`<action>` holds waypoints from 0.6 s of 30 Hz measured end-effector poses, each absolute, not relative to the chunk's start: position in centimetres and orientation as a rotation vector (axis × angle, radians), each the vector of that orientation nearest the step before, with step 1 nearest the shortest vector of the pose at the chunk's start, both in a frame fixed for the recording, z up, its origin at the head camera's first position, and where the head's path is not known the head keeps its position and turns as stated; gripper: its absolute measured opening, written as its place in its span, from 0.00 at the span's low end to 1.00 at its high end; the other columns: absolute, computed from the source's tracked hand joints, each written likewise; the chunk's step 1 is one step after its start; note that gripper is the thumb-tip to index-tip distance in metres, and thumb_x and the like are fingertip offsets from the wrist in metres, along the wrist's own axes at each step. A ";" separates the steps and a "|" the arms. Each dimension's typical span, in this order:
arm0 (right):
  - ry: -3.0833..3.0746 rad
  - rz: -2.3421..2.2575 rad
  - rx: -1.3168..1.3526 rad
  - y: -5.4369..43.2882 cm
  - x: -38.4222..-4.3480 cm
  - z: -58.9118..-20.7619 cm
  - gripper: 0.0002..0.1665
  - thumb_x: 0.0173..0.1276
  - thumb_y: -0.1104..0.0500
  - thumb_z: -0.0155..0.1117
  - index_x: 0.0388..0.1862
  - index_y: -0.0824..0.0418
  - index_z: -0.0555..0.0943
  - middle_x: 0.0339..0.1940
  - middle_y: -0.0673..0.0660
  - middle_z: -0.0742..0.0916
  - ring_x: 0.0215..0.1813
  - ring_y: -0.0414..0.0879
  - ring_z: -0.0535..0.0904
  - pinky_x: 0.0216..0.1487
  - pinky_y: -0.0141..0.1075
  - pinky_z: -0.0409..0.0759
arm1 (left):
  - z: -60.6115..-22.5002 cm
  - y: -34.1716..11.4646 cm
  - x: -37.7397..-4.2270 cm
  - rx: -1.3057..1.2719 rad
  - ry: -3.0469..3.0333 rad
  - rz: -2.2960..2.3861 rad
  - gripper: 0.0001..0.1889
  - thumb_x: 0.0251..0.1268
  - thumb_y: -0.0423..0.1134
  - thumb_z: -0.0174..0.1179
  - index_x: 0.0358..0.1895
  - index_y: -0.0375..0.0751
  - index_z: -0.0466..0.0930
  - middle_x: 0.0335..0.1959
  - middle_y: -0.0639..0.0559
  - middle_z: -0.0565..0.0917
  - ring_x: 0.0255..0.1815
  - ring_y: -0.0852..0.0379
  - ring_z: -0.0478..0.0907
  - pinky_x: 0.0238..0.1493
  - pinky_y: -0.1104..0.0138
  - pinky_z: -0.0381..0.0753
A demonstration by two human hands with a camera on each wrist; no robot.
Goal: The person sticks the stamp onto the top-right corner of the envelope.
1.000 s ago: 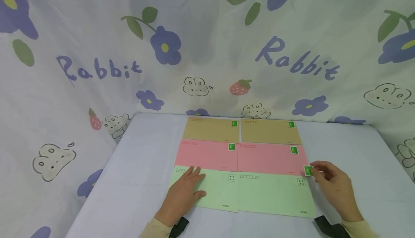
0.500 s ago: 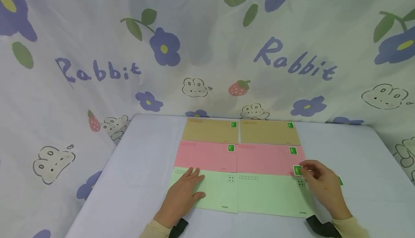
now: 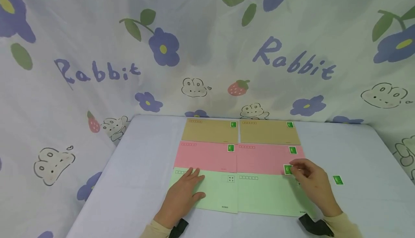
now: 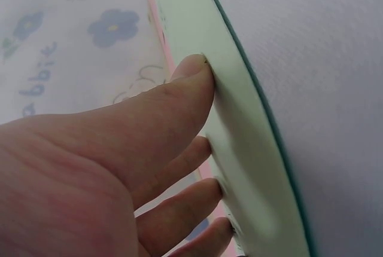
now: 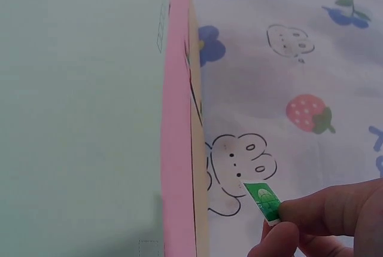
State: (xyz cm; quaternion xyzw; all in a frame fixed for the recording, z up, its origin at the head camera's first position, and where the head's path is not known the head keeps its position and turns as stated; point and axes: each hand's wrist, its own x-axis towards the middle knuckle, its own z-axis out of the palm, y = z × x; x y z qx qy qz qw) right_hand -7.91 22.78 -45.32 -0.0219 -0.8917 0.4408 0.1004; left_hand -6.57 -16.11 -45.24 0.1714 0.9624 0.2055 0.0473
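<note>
My right hand [image 3: 312,184] pinches a small green postage stamp [image 3: 287,169] by its edge between thumb and forefinger. In the head view it hangs over the border between the right pink envelope [image 3: 264,158] and the right green envelope [image 3: 269,194]. The right wrist view shows the same stamp [image 5: 263,201] at the fingertips. My left hand [image 3: 181,196] rests with spread fingers on the left green envelope [image 3: 217,191]; its fingertips press the paper in the left wrist view. A printed square of dots [image 3: 231,179] marks that envelope's upper right corner.
Another green stamp [image 3: 338,180] lies on the white table [image 3: 363,158] right of my right hand. Behind are the left pink envelope [image 3: 204,157] and two brown envelopes [image 3: 210,131], each bearing a stamp at upper right. A patterned curtain [image 3: 207,50] hangs behind the table.
My right hand has moved left with its stamp, from the right green envelope's edge to over the envelopes. The loose stamp on the table has come into view. My left hand stays put.
</note>
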 end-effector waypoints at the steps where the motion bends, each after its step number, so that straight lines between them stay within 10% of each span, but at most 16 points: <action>1: -2.637 1.306 -0.062 22.7 -7.9 -45.3 0.08 0.71 0.64 0.66 0.46 0.65 0.84 0.35 0.57 0.87 0.30 0.35 0.76 0.23 0.29 0.76 | -45.2 -16.1 -6.6 0.522 2.935 0.627 0.30 0.57 0.45 0.74 0.62 0.36 0.81 0.69 0.39 0.74 0.74 0.40 0.64 0.65 0.50 0.75; 18: -2.592 1.397 0.042 20.2 -8.3 -45.4 0.05 0.69 0.68 0.65 0.42 0.62 0.84 0.34 0.54 0.86 0.28 0.37 0.77 0.22 0.31 0.74 | -45.3 -16.0 -6.6 0.517 2.940 0.619 0.30 0.57 0.45 0.74 0.61 0.36 0.81 0.69 0.39 0.74 0.74 0.41 0.64 0.65 0.50 0.74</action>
